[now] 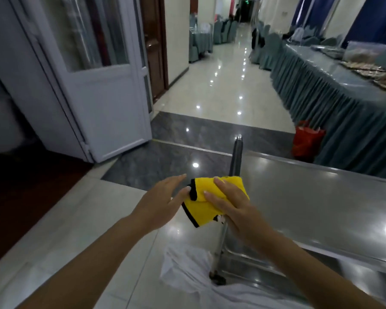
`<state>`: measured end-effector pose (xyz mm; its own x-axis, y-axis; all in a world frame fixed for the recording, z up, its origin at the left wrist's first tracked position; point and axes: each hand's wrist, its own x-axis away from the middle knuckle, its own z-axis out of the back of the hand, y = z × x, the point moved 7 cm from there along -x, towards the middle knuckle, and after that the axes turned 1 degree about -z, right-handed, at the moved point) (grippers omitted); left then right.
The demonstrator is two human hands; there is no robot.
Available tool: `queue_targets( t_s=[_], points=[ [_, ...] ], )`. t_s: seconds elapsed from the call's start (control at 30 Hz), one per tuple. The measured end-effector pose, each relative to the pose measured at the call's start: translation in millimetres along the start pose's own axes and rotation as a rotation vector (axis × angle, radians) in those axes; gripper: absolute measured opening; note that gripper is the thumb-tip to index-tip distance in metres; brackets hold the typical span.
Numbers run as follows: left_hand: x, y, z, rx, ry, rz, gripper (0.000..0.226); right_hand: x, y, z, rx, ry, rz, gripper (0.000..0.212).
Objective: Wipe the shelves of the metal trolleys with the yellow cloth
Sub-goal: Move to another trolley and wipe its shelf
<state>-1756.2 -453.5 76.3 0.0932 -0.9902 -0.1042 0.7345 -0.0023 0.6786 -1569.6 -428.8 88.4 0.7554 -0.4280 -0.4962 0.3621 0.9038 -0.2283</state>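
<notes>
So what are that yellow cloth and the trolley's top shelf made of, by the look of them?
The yellow cloth looks like soft, matte microfibre or terry: fuzzy surface, black stitched edging, folding limply under the right hand. The trolley shelf seems to be stainless steel with a brushed, semi-glossy finish: grey and smooth, blurrily mirroring the ceiling lights.

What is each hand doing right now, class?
Left hand: open, fingers straight, thumb tip touching the yellow cloth.
Right hand: holding the yellow cloth against the trolley's post.
</notes>
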Motion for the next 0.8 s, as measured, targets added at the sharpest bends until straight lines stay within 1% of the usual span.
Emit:
queue_targets(
  t_s=[0.1,0.13,0.2,0.37,0.5,0.6,0.67,0.73,0.77,0.8],
  points=[
    [-14.8,-14.1,25.4,0.41,-0.092,0.075,0.028,-47.2,-14.6,-22.4,0.036,-0.005,0.092,0.053],
    [-21.9,-21.3,34.1,0.502,-0.093,0.092,0.023,-62.2,-13.5,-29.5,0.047,-0.006,0.106,0.055],
    [-37.8,-40.6,50.5,0.57,-0.061,0.121,0.021,-88.7,-6.6,-44.8,0.061,-0.011,0.125,0.063],
    [-96.9,-93.2,71.8,0.572,-0.082,0.149,0.027,-156.0,29.3,-95.0,0.109,-0.058,0.186,0.086],
    [-171.2,-139.7,95.1,0.584,-0.065,0.18,0.029,-225.0,78.3,-135.9,0.084,-0.035,0.173,0.091],
    [-229.8,-161.0,115.9,0.589,-0.068,0.199,0.032,-280.3,115.5,-157.5,0.054,-0.039,0.171,0.085],
    [-270.5,-175.1,127.9,0.551,-0.073,0.195,0.036,-312.1,141.7,-167.3,0.06,-0.042,0.196,0.081],
    [-310.1,-188.2,133.2,0.49,-0.1,0.166,0.035,-338.5,171.2,-172.8,0.08,-0.029,0.188,0.077],
    [-328.9,-194.3,133.9,0.447,-0.116,0.154,0.037,-349.4,186.0,-174.1,0.095,-0.006,0.172,0.071],
    [-347.2,-200.5,133.6,0.398,-0.133,0.141,0.041,-358.5,201.1,-175.7,0.117,0.021,0.158,0.06]
  ],
)
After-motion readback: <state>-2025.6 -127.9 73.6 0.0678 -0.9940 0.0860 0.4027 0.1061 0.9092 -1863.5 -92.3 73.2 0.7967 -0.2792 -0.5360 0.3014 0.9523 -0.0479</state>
